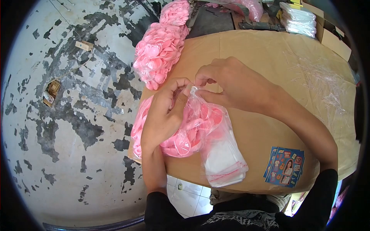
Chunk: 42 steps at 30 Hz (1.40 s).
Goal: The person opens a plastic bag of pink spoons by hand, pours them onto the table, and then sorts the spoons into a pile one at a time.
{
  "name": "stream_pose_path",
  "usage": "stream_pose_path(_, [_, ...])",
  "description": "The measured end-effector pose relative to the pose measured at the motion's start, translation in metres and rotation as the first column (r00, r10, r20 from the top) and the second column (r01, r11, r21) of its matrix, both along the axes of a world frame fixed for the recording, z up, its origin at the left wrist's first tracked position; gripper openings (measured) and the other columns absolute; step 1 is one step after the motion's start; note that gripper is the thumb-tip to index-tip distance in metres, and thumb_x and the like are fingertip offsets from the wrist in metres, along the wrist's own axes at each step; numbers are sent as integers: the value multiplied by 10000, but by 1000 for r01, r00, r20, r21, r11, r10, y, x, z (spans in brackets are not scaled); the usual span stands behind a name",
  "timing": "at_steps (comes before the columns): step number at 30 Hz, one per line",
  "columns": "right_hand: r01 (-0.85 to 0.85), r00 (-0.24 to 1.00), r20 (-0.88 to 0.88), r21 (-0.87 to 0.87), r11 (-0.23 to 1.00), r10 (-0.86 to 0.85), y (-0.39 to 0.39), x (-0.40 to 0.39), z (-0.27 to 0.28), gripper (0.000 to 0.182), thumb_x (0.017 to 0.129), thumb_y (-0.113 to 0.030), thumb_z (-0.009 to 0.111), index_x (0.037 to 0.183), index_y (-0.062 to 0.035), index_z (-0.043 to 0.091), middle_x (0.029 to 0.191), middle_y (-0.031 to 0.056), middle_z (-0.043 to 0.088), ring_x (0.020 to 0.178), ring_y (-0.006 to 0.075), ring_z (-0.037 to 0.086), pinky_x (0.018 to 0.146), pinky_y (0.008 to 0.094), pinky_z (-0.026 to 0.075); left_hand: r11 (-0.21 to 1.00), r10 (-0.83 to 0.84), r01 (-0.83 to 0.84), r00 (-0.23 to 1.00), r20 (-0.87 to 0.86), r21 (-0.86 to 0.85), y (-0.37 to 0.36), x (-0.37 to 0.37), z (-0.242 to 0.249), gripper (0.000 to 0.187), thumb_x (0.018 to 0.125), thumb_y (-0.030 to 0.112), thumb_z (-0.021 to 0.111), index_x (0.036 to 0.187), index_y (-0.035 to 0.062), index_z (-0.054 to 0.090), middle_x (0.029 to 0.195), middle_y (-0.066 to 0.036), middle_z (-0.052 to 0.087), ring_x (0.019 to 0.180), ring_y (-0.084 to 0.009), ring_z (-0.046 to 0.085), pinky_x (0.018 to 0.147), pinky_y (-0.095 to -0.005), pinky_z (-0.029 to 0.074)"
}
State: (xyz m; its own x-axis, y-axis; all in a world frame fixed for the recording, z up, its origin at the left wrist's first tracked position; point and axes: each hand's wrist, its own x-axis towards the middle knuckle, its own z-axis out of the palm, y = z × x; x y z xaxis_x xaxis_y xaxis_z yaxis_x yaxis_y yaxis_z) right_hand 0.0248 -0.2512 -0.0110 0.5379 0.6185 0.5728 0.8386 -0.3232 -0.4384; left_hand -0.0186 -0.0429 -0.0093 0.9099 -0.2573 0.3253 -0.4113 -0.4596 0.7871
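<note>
A clear plastic bag (205,118) full of pink, curved plastic pieces lies at the near left edge of the table. My left hand (163,115) pinches its gathered neck between thumb and fingers. Close against that neck is my right hand (235,84), its fingers curled and its thumb reaching towards the bag's top. Whatever the right fingertips hold is too small to make out. Under and beside the bag, more pink pieces (139,129) show to the left, and a stack of flat clear bags (225,163) with a red-striped edge lies to the right.
Brown paper covers the table (254,134). Printed blue cards (284,166) lie near its front edge, and thin clear strips (327,86) are scattered at right. Filled pink bags (160,50) stand at the back left. Packed clear plastic (297,20) and a cardboard box (334,40) sit behind.
</note>
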Motion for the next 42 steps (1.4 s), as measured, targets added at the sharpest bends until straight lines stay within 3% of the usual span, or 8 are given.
stream_pose_path(8, [-17,995,101,72,997,10,3,7,-11,158,812,-129,694,919,-24,644,854,131,644,816,310,635,737,390,517,997,33,-39,996,84,72,0,-2,-1,164,923,25,568,1050,-72,609,848,-63,645,774,-96,592,711,-246,478])
stream_pose_path(11, [-14,998,69,81,997,8,2,5,-8,107,781,-61,639,852,15,614,835,209,631,815,374,628,744,448,497,979,108,-130,983,147,155,-6,-8,7,173,867,13,614,1009,-79,650,858,-114,701,786,-119,660,734,-258,509])
stream_pose_path(17, [-146,881,450,-42,988,149,0,25,-16,88,809,-106,657,846,-49,601,813,86,593,839,258,594,721,362,512,957,34,-128,941,336,260,0,-9,10,141,802,19,671,923,-35,719,800,-167,718,641,-206,685,656,-277,526])
stream_pose_path(23, [-131,929,337,-84,988,152,-3,16,-7,88,839,-114,595,895,-61,552,789,70,572,859,252,587,697,369,503,912,61,-199,930,362,358,-5,-19,16,157,760,75,710,901,15,744,783,-158,707,596,-282,659,606,-316,511])
stream_pose_path(32, [-77,918,383,-83,994,103,-9,18,-8,110,859,-133,574,921,-56,525,782,83,585,837,279,606,677,389,508,655,1,-399,850,527,642,-37,-24,36,190,701,150,742,859,46,737,807,-123,708,640,-324,651,603,-393,499])
stream_pose_path(35, [-34,932,358,-80,996,61,-12,19,-8,108,855,-141,597,886,-49,552,802,85,612,845,280,613,694,387,519,605,34,-404,874,485,686,-43,-24,45,208,715,79,704,907,4,725,839,-153,708,670,-292,672,644,-343,514])
stream_pose_path(38, [3,897,440,-88,996,36,-10,29,-18,106,834,-143,631,843,-45,590,822,87,629,837,280,614,709,390,524,777,134,-277,950,282,565,-34,-15,44,190,727,105,709,884,-1,720,800,-181,698,757,-322,679,721,-346,524])
stream_pose_path(42, [-123,903,413,-8,992,116,-8,29,-22,115,820,-145,662,829,-39,619,835,93,639,806,285,619,714,402,523,908,145,-177,983,111,379,-15,-7,33,192,782,64,682,934,-50,707,801,-147,709,759,-196,676,754,-290,512])
